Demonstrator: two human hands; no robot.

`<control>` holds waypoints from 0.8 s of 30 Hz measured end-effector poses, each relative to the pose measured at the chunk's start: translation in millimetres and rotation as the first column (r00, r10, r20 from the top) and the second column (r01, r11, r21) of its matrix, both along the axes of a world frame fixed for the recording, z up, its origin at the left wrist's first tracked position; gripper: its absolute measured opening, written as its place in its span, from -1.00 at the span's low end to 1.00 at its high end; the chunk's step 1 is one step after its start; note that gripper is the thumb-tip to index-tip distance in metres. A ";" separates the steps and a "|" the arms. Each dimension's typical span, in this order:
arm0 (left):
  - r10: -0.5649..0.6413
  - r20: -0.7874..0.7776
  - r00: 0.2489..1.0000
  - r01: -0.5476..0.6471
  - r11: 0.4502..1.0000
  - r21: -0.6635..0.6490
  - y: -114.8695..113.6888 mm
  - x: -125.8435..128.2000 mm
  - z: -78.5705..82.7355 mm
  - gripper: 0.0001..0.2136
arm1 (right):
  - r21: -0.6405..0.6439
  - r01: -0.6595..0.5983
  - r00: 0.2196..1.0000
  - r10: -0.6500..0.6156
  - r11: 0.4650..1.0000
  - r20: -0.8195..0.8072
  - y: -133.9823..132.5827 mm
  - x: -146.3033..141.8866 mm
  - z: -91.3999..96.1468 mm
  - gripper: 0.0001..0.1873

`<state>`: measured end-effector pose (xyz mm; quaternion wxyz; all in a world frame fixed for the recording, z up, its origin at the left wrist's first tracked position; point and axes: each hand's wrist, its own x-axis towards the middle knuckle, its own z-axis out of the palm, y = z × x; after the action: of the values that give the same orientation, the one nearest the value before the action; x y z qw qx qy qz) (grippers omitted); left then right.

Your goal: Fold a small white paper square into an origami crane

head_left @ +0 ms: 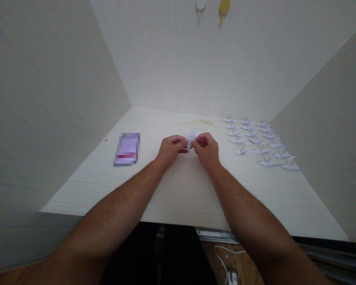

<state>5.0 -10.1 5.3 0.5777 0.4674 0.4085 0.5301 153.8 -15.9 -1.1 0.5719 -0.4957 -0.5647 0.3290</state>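
While the left hand [172, 149] and right hand [207, 149], fingers nearly closed, pinch the folded white paper [191, 138] at clock-face centre, uneven tension could tear it; a right-hand sweep toward three o'clock could displace the origami cranes [261, 151]

Left hand [170, 149] just beside right hand [208, 151], each in a pinch.

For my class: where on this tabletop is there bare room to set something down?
Bare tabletop lies between the blurred purple item and the left hand, and along the front between the forearms. The right side is crowded with rows of folded paper birds.
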 end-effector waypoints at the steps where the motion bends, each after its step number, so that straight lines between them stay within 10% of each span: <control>1: 0.000 -0.004 1.000 0.000 1.000 0.005 -0.4 0.2 0.2 -0.68 | 0.037 -0.002 0.999 0.001 0.999 0.044 -0.1 0.3 -1.1 -0.87; 24: 0.048 -0.025 0.999 -0.047 0.998 0.046 0.5 1.4 -1.4 -0.72 | 0.068 -0.054 0.988 0.044 0.996 0.146 -5.3 -1.8 0.1 -0.87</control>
<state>6.3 -9.6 3.9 0.5489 0.4774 0.4151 0.5464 152.0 -21.2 -1.1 0.5389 -0.4833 -0.6280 0.2857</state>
